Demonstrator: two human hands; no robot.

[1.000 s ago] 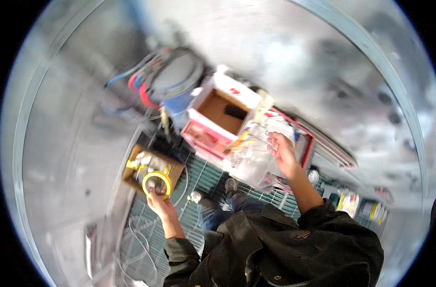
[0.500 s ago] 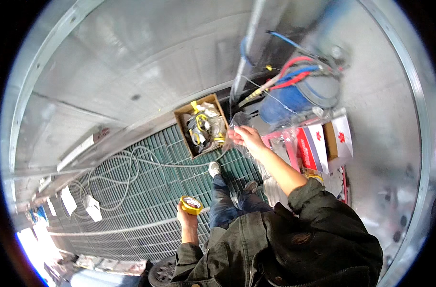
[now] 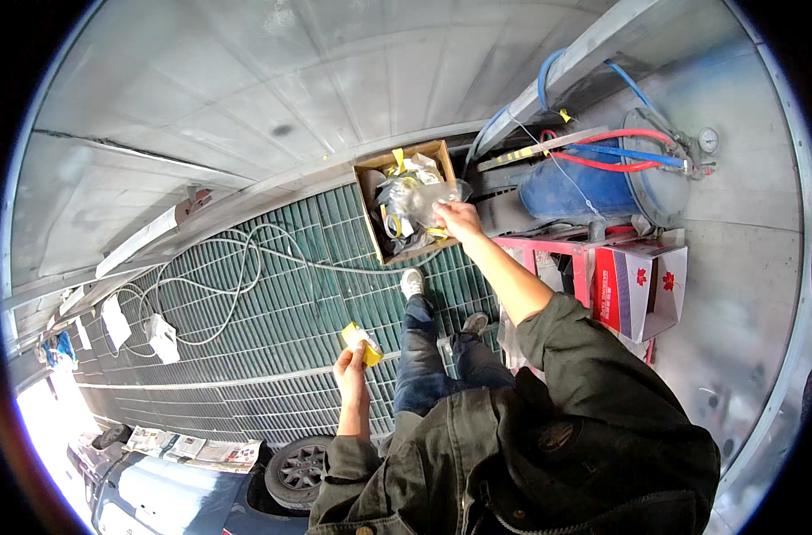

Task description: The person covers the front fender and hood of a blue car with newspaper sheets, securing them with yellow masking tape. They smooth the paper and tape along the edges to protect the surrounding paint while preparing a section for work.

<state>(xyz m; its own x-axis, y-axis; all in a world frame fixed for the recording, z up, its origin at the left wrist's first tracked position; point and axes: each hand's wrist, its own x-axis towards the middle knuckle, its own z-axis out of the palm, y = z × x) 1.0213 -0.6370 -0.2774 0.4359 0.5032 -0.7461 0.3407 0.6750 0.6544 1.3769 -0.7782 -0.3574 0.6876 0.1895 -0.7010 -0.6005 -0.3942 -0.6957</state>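
Observation:
My left hand (image 3: 350,374) is closed on a roll of yellow tape (image 3: 371,354), held low in front of me to the left of my legs. Stretched forward, my right hand (image 3: 460,220) pinches a crumpled piece of clear plastic wrap (image 3: 422,201). That plastic hangs over the near right side of an open cardboard box (image 3: 371,220) on the floor. Inside the box lies a heap of scrap (image 3: 397,183): yellow strips, paper and dark pieces. The plastic covers part of the heap.
Right of me a red metal frame (image 3: 583,273) stands beside a red-and-white carton (image 3: 636,283). Beyond is a blue tank (image 3: 575,185) with red and blue hoses. A grey hose (image 3: 239,290) loops over the green floor grating (image 3: 272,343). A car wheel (image 3: 299,473) is behind on the left.
My right hand has moved the plastic wrap from beside the box to over it. The tape roll in my left hand has tilted. The whole view has shifted.

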